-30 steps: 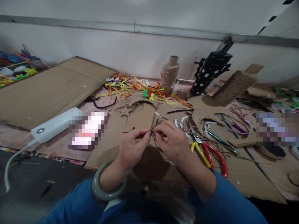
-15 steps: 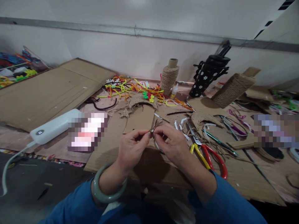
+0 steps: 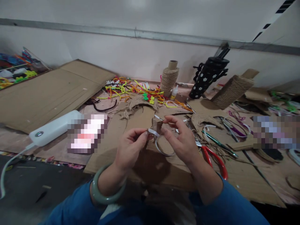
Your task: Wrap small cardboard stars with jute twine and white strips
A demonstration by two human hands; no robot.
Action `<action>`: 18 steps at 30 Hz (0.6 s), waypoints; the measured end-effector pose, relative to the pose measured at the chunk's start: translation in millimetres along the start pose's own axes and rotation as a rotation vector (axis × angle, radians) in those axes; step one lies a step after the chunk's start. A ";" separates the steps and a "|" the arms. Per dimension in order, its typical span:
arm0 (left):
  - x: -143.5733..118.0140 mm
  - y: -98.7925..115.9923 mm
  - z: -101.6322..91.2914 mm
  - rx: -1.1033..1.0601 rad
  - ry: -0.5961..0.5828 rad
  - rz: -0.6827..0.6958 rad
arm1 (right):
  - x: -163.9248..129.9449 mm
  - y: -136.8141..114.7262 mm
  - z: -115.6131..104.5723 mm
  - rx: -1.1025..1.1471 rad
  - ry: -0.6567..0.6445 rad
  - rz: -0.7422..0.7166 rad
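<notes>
My left hand (image 3: 128, 148) is closed, its thumb and forefinger pinching the end of a white strip (image 3: 153, 132). The strip runs toward my right hand, and a thin pale loop (image 3: 161, 151) curves below it; whether the two are one piece I cannot tell. My right hand (image 3: 179, 139) is open beside the strip, thumb and forefinger apart. Its forefinger tip overlaps a thin white-and-dark stick (image 3: 158, 117) beyond. Under both hands lies a cardboard sheet (image 3: 112, 147). A twine-wrapped crescent (image 3: 140, 101) with small coloured flowers and a twine star (image 3: 124, 114) lie ahead.
Red-handled scissors (image 3: 217, 159), a teal pen-like tool (image 3: 220, 143) and another twine crescent (image 3: 203, 120) lie right. Twine spools (image 3: 169, 78), a glue bottle (image 3: 174, 92) and a black flowered holder (image 3: 207, 76) stand behind. A white power bank (image 3: 55, 128) and blurred phone (image 3: 87, 134) lie left.
My hands were pinched together at one small spot. Now my right hand has drawn away and its fingers have spread, leaving the white strip showing from my left hand.
</notes>
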State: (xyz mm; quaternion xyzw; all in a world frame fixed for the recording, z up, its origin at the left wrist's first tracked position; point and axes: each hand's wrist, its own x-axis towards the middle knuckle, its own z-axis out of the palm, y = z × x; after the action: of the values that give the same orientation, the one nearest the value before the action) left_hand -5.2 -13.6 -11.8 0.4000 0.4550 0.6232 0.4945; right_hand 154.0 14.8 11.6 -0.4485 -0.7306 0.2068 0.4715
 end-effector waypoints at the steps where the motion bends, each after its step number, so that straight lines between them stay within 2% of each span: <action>1: 0.5 1.5 1.2 -0.042 0.007 -0.017 | 0.6 1.4 0.5 0.081 -0.015 0.075; 3: 0.8 4.5 3.3 -0.112 0.015 -0.051 | 1.7 4.0 2.8 0.252 -0.051 0.207; 6: 0.3 7.6 4.6 -0.150 -0.003 -0.097 | 3.0 6.2 6.1 0.408 -0.148 0.297; 8: -0.1 8.5 4.3 -0.150 -0.027 -0.108 | 3.6 6.3 7.0 0.437 -0.180 0.305; 18: 0.4 6.1 0.5 -0.170 -0.085 -0.070 | 2.3 2.8 6.5 0.476 -0.161 0.266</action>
State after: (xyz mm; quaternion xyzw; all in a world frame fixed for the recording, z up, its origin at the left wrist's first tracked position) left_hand -6.4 -13.7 -5.8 0.3664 0.3926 0.6243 0.5673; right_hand 149.2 19.0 7.7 -0.3991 -0.6313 0.4676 0.4728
